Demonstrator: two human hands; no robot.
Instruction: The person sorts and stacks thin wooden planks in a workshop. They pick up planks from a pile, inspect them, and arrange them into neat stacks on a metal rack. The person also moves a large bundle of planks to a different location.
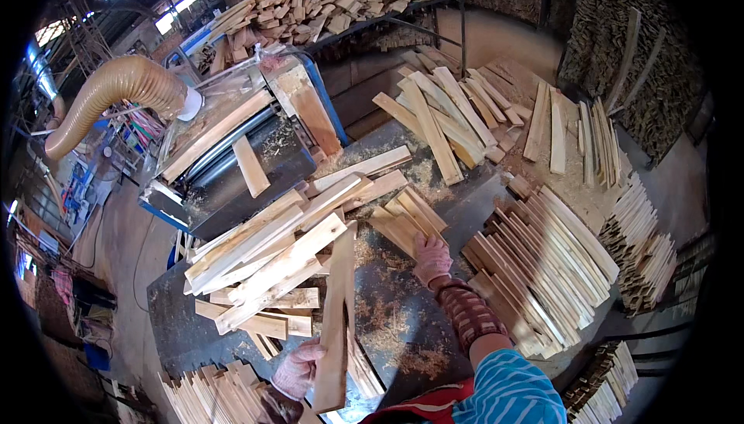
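Observation:
My left hand (297, 370), in a pale pink work glove, is closed on the lower part of a long wooden board (335, 323) that it holds on edge at a steep slant. My right hand (432, 260), in a similar glove with a checked sleeve guard, reaches forward over the dark table. Its fingers are closed at the near end of several short boards (403, 218) lying side by side; part of the grip is hidden. Left of the right hand, a loose pile of pale planks (287, 242) lies crisscrossed on the table.
A planing machine (232, 153) with a ribbed yellow hose (116, 87) stands at the far left, one plank (250, 167) on its bed. Stacked slats (542, 269) sit to the right, more boards (213, 393) at the near left. Shavings (418, 362) litter the table (174, 308).

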